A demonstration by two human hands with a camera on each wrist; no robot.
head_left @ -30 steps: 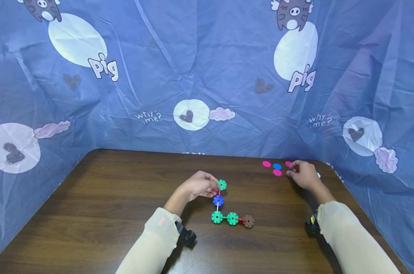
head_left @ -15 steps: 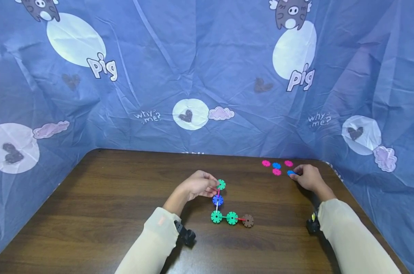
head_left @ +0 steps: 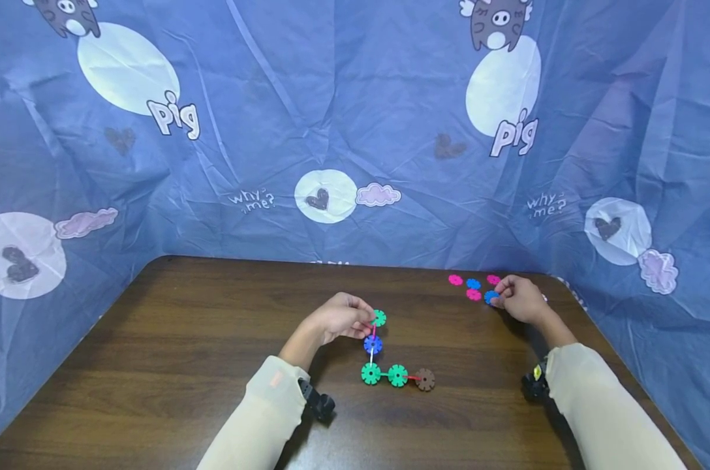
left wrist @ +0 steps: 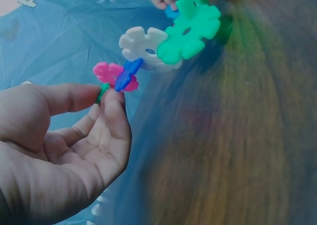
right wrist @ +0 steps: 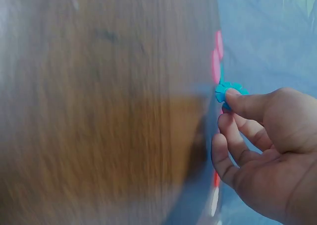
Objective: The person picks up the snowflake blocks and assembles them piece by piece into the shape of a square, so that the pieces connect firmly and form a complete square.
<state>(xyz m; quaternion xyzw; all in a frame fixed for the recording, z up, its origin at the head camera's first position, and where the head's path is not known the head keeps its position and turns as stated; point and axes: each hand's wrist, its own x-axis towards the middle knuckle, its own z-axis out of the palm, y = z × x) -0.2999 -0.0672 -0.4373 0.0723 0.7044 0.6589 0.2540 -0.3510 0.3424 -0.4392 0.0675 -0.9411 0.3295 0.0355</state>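
Note:
My left hand (head_left: 344,318) pinches the green end disc (head_left: 380,318) of a chain of interlocking snowflake discs. From there the chain runs through pink, blue (head_left: 372,344) and white discs to a green corner disc (head_left: 370,374). It then turns right through another green disc (head_left: 398,375) to a brown disc (head_left: 425,380). In the left wrist view, thumb and index finger meet on a sliver of green beside the pink disc (left wrist: 106,72). At the far right, my right hand (head_left: 522,300) pinches a loose blue snowflake disc (right wrist: 230,92) between thumb and fingers.
Left of my right hand lie loose pink (head_left: 455,280), blue (head_left: 473,284) and more pink discs (head_left: 474,295). A bit of white shows behind that hand. Blue cloth (head_left: 331,130) hangs along the back and sides of the brown wooden table (head_left: 185,365).
My right hand has picked up a blue disc from the far right group and shifted it slightly left. The left hand and chain stay almost where they were.

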